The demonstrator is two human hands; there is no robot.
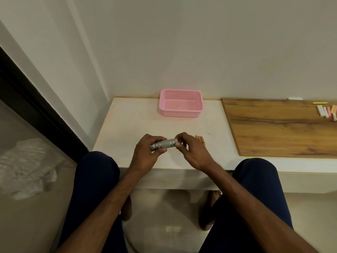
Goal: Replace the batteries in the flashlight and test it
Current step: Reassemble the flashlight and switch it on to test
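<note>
A small silver flashlight (165, 143) is held level above the white table (127, 128), its length running left to right. My left hand (146, 155) wraps around its left part, near the head. My right hand (189, 150) pinches the right end with thumb and fingertips; the end itself is hidden by those fingers. Just right of my right hand, a few orange-brown batteries (200, 139) lie side by side on the table.
A pink plastic basket (180, 114) stands at the back of the table by the wall. A wooden board (273, 128) lies on the right, with several coloured chalk sticks (327, 111) at its far corner. My knees flank the table's front edge.
</note>
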